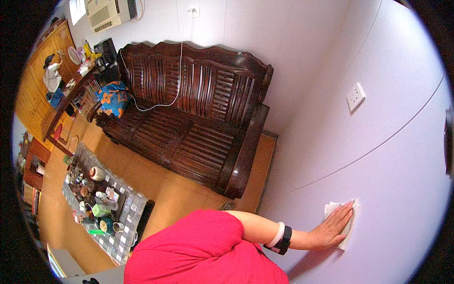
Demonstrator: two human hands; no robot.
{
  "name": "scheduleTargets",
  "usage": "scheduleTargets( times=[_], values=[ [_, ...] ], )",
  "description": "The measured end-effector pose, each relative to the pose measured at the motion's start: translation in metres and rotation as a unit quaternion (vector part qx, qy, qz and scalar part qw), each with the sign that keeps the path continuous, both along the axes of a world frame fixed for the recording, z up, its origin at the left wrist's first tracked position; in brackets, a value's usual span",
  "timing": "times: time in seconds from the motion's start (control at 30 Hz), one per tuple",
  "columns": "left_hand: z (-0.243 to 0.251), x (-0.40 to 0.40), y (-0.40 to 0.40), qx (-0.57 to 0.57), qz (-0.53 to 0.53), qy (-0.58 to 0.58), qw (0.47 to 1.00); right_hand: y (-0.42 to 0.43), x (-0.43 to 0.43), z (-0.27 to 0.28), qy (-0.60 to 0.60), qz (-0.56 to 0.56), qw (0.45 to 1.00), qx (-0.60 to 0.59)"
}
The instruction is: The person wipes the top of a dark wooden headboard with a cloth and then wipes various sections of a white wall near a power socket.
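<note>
My left hand (pixel 330 227) lies flat on a folded white cloth or paper wipe (pixel 350 227), pressing it against the pale wall panel (pixel 390 184). The fingers point up and to the right, and the thumb rests on the wipe's lower part. A white band and a black band circle the wrist below a red sleeve. A thin dark seam runs across the wall above the hand. Higher on the same wall sits a white socket plate (pixel 355 97). My right hand is out of view.
A dark slatted wooden bench (pixel 198 142) stands along the back wall, with a blue and orange cushion (pixel 115 99) on it. A low table with a checked cover (pixel 131 213) holds jars and cups. Another person (pixel 53 78) stands by a wooden wardrobe (pixel 32 99).
</note>
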State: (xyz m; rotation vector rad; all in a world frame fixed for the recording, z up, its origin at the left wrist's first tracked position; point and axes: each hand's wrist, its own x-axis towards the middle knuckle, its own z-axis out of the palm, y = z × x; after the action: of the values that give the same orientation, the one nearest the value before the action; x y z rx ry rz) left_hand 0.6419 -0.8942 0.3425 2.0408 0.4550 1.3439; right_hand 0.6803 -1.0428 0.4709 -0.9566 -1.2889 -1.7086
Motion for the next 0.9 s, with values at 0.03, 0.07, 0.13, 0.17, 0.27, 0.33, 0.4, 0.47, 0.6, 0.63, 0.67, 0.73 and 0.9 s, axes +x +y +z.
scheduleTargets(
  times=[0.03,0.07,0.13,0.17,0.27,0.33,0.4,0.47,0.6,0.63,0.67,0.73,0.9],
  values=[
    [-0.001,0.0,-0.001,0.004,-0.005,-0.009,1.0,0.002,-0.007,0.003,0.008,-0.002,1.0,0.007],
    [-0.001,0.001,0.0,0.006,-0.006,-0.012,1.0,0.004,-0.012,0.005,0.016,-0.004,1.0,0.015],
    [-0.001,-0.001,0.002,0.011,-0.004,-0.004,1.0,0.005,-0.016,0.007,0.026,-0.005,0.999,0.025],
    [-0.002,-0.001,0.002,0.013,-0.003,-0.004,1.0,0.005,-0.017,0.008,0.017,-0.012,1.0,0.016],
    [-0.005,0.0,0.0,0.01,-0.008,-0.006,1.0,0.005,-0.017,0.007,0.015,-0.021,1.0,0.009],
    [-0.004,-0.001,-0.002,-0.002,-0.011,-0.004,1.0,0.003,-0.015,0.006,0.02,-0.023,1.0,0.005],
    [-0.006,0.002,-0.003,-0.002,-0.01,-0.008,1.0,-0.001,-0.011,0.006,-0.002,0.006,0.999,-0.039],
    [-0.009,0.004,-0.003,-0.003,-0.017,-0.009,1.0,-0.001,-0.014,0.001,0.028,-0.011,0.999,-0.009],
    [-0.02,0.008,-0.001,-0.005,-0.038,-0.034,0.999,-0.006,-0.016,-0.002,0.051,-0.053,0.997,-0.014],
    [-0.023,0.009,0.001,0.013,-0.026,-0.062,0.998,-0.007,-0.016,-0.003,0.051,-0.063,0.996,-0.026],
    [-0.025,0.009,0.004,0.022,-0.035,-0.069,0.997,-0.008,-0.018,-0.004,0.053,-0.072,0.995,-0.036],
    [-0.023,0.006,0.013,0.063,-0.03,-0.089,0.994,-0.003,-0.023,-0.006,0.066,-0.073,0.995,-0.029],
    [0.013,0.019,0.048,0.107,-0.034,-0.132,0.985,-0.005,-0.021,-0.011,0.068,-0.145,0.987,0.005]
  ],
)
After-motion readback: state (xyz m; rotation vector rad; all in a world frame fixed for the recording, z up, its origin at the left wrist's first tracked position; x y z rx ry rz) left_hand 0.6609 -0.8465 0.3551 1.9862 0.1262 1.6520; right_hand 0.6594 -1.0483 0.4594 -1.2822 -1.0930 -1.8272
